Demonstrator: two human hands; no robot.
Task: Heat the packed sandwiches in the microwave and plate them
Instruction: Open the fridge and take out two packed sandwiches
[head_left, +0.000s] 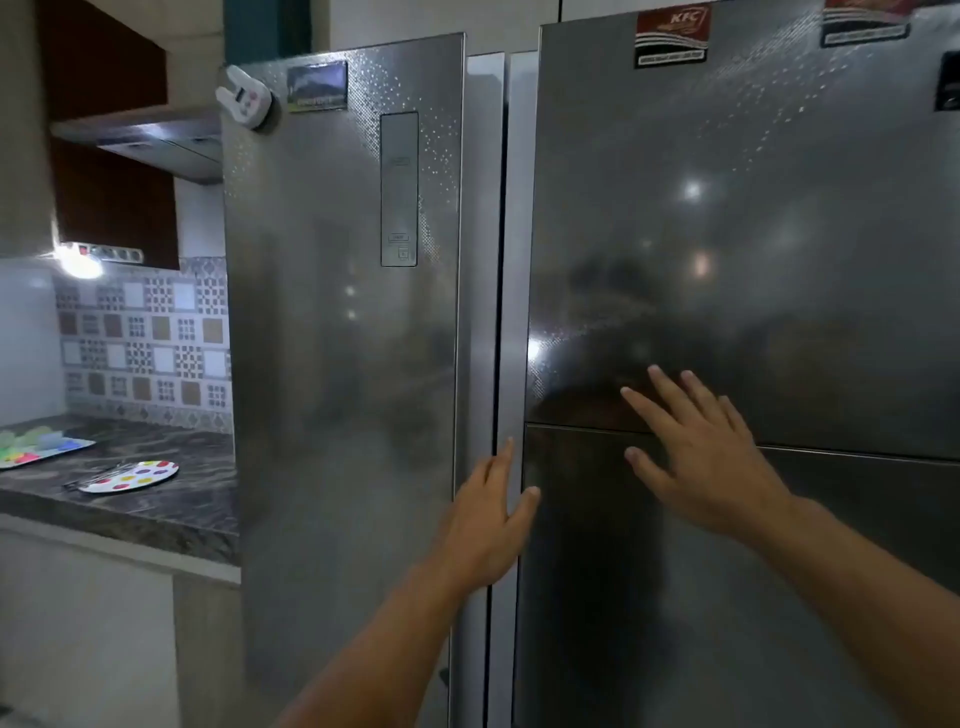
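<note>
Room: kitchen, fridge (343, 338) shut | desk (171, 493): plate (132, 476) | left hand (485, 525), right hand (701, 457): spread wide, empty

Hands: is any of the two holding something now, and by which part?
Nothing is held. The left hand reaches open toward the gap between the fridge doors; the right hand is spread open at the right door.

i see only the plate (130, 476): white with coloured dots, flat on the dark counter, cutlery across its left edge.
</note>
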